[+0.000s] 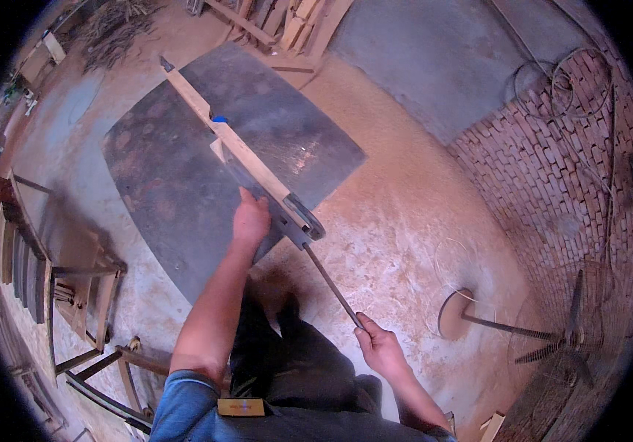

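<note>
A long tool of pale wood and dark metal point(254, 163) slants across the view over a dark flat panel point(162, 158), with a small blue spot point(219, 119) at its middle and a dark rounded metal piece at its near end. Beside that metal part, my left hand point(250, 219) is closed on the tool's near half; the fingers are partly hidden. From the near end runs a thin metal rod point(331, 281). My right hand point(379, 346) wraps round the rod's lower end, lower and further right than my left.
A metal frame rack point(51, 295) stands at the left. On the right are a fan point(571, 340) with a round base point(455, 313), stacked bricks point(537, 162) and coiled cable point(561, 87). Wood planks point(302, 26) and a brushwood pile point(117, 33) lie at the back.
</note>
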### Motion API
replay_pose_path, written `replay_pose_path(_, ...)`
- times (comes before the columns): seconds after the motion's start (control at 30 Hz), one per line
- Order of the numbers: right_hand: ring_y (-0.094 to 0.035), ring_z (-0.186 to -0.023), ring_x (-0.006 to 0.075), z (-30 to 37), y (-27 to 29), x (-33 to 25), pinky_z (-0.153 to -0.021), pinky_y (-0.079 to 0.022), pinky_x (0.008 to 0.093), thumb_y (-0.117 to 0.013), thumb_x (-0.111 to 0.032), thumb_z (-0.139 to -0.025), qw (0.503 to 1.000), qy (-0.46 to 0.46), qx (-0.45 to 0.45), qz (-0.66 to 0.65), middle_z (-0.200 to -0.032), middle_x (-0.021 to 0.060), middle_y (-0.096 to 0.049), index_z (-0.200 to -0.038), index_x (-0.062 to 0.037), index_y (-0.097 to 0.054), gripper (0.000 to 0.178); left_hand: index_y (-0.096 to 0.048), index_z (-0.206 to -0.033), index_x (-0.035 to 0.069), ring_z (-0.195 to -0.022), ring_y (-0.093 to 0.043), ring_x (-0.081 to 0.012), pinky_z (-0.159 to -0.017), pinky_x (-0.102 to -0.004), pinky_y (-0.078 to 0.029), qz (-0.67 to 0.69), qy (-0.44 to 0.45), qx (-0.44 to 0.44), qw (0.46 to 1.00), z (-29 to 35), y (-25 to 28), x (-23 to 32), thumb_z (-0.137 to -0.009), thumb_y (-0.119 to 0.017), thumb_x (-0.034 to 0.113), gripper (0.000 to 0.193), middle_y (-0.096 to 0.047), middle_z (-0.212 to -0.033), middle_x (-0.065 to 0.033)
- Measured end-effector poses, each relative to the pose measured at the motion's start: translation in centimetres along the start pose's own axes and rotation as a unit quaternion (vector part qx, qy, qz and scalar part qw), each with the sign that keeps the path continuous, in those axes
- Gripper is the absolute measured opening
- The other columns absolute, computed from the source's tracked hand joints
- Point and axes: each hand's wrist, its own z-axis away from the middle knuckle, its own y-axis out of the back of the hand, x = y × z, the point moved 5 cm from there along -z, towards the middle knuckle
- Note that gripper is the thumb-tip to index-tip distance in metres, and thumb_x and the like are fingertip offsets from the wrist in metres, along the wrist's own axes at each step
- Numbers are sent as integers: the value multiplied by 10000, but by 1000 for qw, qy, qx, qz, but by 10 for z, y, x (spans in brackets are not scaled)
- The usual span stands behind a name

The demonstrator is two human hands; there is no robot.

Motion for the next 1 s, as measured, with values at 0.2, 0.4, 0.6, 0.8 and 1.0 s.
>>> replay_pose_path(0.2,-630,-934,442,-12,5,-19,-819,-510,483,-528,-279,-956,997,-55,-53,28,-969,288,-644,-1307,-68,-548,410,-222,-1395,-174,-983,-611,-469,-863,-500,-476,-44,-50,46,997,-7,7,1,-941,-483,290,699,-609,-1030,-364)
replay_pose_path(0.4,-671,-765,400,-38,-3,-34,-667,-522,415,-566,-269,-953,998,-8,-14,65,-800,253,-647,-1268,-86,-596,366,-242,-1384,-178,-1006,-604,-477,-879,-497,-476,30,32,-34,998,-20,39,26,-934,-505,254,677,-614,-1019,-365)
replay_pose_path(0.6,-662,-733,404,-62,-10,-61,-652,-521,428,-560,-256,-952,998,5,-16,65,-767,259,-634,-1253,-79,-605,353,-282,-1365,-160,-974,-608,-492,-866,-512,-477,3,4,28,1000,-71,39,-11,-938,-515,256,640,-628,-988,-352)
replay_pose_path(0.8,-658,-749,414,-83,-17,-85,-663,-522,454,-551,-242,-947,997,46,-6,68,-778,260,-638,-1253,-67,-600,355,-294,-1337,-173,-877,-637,-476,-809,-523,-494,8,-16,21,1000,-99,56,-11,-923,-508,224,612,-635,-879,-348)
replay_pose_path(1.0,-630,-834,469,-110,-25,-120,-728,-493,541,-480,-288,-967,993,-1,-72,92,-858,297,-642,-1321,-97,-520,405,-313,-1314,-178,-642,-667,-398,-683,-472,-531,11,-12,41,999,-129,87,-7,-916,-505,209,588,-635,-711,-293)
